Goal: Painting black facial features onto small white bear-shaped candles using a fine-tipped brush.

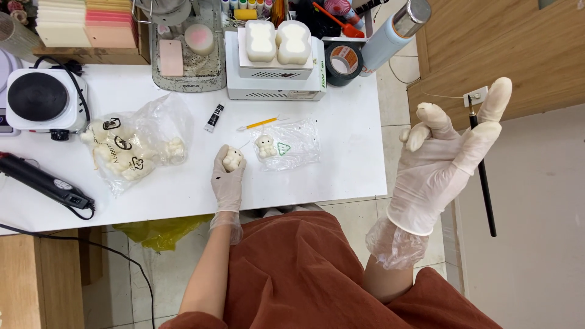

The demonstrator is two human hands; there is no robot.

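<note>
My left hand, in a thin clear glove, rests on the white table and grips a small white bear figure upright. My right hand, also gloved, is raised off the table's right side with its fingers spread and nothing in the palm. A thin black rod with a white tag at its top runs behind the right hand's fingers; whether they touch it is unclear. A second small bear figure lies on a clear plastic bag just right of my left hand.
A larger clear bag holds several white figures at the left. A hot plate, a black corded tool, a black tube, a yellow-handled stick, a white box with moulds and a tape roll stand around.
</note>
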